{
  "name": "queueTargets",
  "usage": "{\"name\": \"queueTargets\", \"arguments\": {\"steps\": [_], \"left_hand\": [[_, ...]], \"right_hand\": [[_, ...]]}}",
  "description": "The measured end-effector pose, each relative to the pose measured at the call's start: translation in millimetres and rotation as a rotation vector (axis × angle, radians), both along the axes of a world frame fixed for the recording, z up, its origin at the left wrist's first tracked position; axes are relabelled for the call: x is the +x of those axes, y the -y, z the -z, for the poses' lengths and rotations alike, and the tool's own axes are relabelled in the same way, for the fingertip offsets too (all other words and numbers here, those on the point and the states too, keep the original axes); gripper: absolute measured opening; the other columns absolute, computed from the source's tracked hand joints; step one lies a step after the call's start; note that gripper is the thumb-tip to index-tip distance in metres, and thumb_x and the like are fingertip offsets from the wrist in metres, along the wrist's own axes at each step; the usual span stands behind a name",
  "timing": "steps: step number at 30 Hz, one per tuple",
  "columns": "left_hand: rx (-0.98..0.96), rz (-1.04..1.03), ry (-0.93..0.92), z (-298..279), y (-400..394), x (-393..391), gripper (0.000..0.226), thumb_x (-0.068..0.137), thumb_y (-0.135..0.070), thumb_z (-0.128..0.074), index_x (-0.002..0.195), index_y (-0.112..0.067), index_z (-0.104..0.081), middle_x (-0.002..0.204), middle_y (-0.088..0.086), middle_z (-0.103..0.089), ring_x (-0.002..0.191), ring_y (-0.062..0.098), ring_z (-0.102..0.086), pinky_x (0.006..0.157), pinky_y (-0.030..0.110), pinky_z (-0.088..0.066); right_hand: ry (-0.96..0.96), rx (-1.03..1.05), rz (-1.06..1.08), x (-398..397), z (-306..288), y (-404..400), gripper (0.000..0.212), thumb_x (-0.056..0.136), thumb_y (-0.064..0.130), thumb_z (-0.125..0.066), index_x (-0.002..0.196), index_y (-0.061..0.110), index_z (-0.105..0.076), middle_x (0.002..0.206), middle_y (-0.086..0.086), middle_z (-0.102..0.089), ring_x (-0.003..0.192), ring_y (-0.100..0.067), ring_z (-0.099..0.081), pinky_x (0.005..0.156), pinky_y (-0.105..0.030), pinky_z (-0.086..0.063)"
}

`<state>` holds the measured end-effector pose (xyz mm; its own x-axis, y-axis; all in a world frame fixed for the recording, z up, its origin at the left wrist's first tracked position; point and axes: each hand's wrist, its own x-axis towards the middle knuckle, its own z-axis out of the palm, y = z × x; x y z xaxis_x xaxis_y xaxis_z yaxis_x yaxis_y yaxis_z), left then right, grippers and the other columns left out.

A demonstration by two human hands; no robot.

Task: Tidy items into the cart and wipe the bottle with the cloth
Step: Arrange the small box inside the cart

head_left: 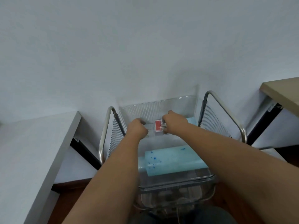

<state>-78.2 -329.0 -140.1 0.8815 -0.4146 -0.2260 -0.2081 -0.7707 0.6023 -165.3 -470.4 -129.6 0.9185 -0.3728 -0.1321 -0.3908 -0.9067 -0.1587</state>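
Observation:
A wheeled cart with chrome rails (103,135) stands against the wall, with a clear plastic bin (158,105) on its top level. Over the bin's far half, my left hand (137,128) and my right hand (173,121) both close on a small clear box with a red label (158,126), one hand at each end. A pale blue piece with dark blue specks (173,159) lies in the near half of the bin; I cannot tell whether it is the cloth. More pale blue (191,122) shows behind my right wrist. No bottle is clearly visible.
A white table (32,143) runs along the left of the cart and a wooden-topped desk (281,92) stands at the right. The cart's ribbed side panels (213,120) rise on both sides. A lower clear bin (178,191) holds dim shapes. Dark floor lies below.

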Motion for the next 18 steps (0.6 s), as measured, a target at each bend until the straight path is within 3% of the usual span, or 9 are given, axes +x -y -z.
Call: {"name": "queueTargets", "arguments": {"steps": [5,12,18], "left_hand": [[0.057,0.073,0.013,0.8,3.2,-6.3,0.042,0.070,-0.003,-0.085,0.106,-0.018,-0.070,0.119,0.009,-0.063,0.102,0.023,-0.061,0.082,0.028,-0.049],[0.068,0.072,0.037,0.5,3.9,-9.3,0.040,0.069,-0.006,-0.087,0.104,-0.019,-0.070,0.118,0.007,-0.063,0.089,0.017,-0.054,0.080,0.026,-0.046],[0.261,0.268,0.228,-34.8,1.5,-23.2,0.054,0.080,-0.004,-0.075,0.128,-0.024,-0.062,0.134,0.007,-0.057,0.118,0.026,-0.057,0.099,0.036,-0.048]], "right_hand": [[0.002,-0.064,-0.031,1.9,2.2,1.6,0.045,0.073,0.026,-0.081,0.112,0.017,-0.060,0.112,-0.008,-0.052,0.090,-0.026,-0.060,0.078,-0.036,-0.053],[0.027,-0.058,-0.018,2.2,7.5,1.4,0.046,0.071,0.027,-0.082,0.110,0.021,-0.060,0.112,-0.007,-0.053,0.087,-0.023,-0.058,0.079,-0.036,-0.054],[0.097,0.107,0.046,-2.7,-21.4,4.3,0.057,0.072,0.019,-0.082,0.123,0.022,-0.057,0.122,-0.007,-0.049,0.101,-0.025,-0.057,0.078,-0.030,-0.044]]}}
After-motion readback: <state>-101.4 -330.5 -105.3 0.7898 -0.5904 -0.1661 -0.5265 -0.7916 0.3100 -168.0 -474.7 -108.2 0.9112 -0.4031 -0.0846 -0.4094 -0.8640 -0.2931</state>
